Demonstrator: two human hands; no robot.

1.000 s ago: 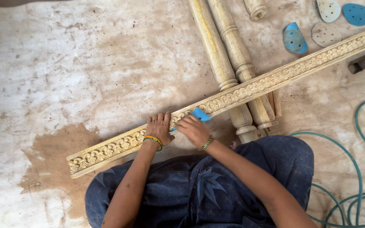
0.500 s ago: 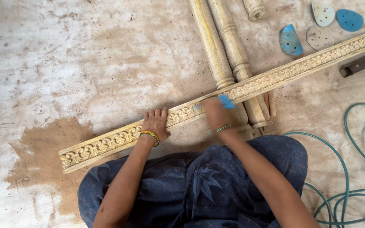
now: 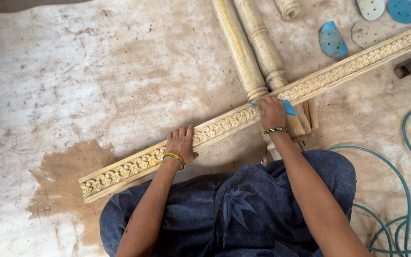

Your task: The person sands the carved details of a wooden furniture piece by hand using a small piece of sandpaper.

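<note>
The left hand point(image 3: 181, 144) is pressing flat, fingers spread, steadying the long carved pale-wood moulding strip point(image 3: 224, 123). The right hand point(image 3: 272, 113) is pinching a blue sandpaper piece point(image 3: 288, 107) against the carving; pressure is best kept light, following the relief.

Bare floor lies open left of the carved moulding point(image 3: 224, 124); turned posts point(image 3: 250, 52) and green hose point(image 3: 405, 190) crowd the right.

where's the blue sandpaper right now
In the head view, the blue sandpaper sits right of centre under the right hand, pressed on the carved moulding where it crosses the turned posts.
</note>
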